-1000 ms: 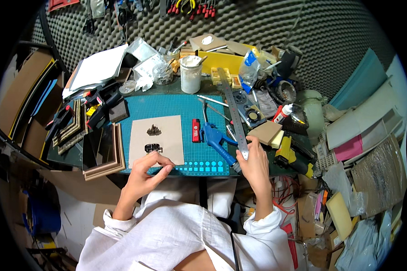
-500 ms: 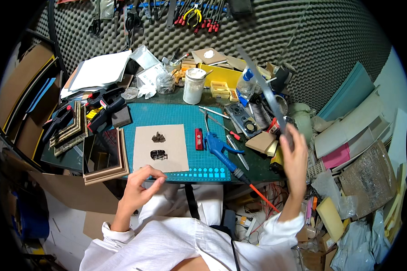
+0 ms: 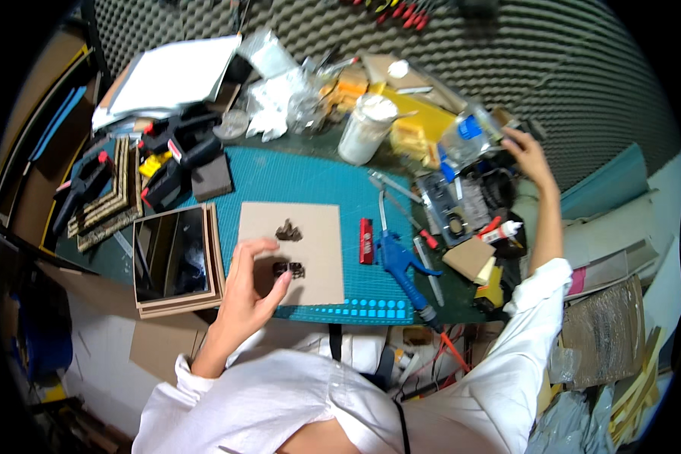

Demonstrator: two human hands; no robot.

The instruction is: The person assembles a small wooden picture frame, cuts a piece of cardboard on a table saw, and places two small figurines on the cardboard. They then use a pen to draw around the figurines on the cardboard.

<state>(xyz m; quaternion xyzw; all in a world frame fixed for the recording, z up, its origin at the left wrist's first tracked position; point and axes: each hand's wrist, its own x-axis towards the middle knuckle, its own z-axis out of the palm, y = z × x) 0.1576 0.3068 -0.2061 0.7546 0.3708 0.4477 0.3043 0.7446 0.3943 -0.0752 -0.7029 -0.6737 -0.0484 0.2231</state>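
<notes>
My left hand [image 3: 248,284] hovers over the left side of a beige board [image 3: 325,227], its thumb and fingers apart. Two small dark, intricate pieces lie on that board: a pointed one [image 3: 288,231] and a lower, boxy one [image 3: 289,269] right by my thumb. Far to the right, my right hand [image 3: 531,157] reaches into the clutter at the back of the bench, beside a clear bottle with a blue cap [image 3: 465,142]. Its fingers are bent and blurred, so I cannot tell whether they hold anything.
The board lies on a teal cutting mat [image 3: 257,174]. Right of it are a red block [image 3: 366,240] and a blue air gun [image 3: 402,265] with an orange hose. Framed panels [image 3: 172,253] and black clamps [image 3: 193,144] stand left. A white jar [image 3: 365,130] is behind.
My right hand has swung away to the back right; the long grey metal strip it held no longer shows in it. My left hand has moved forward over the board. The view has shifted.
</notes>
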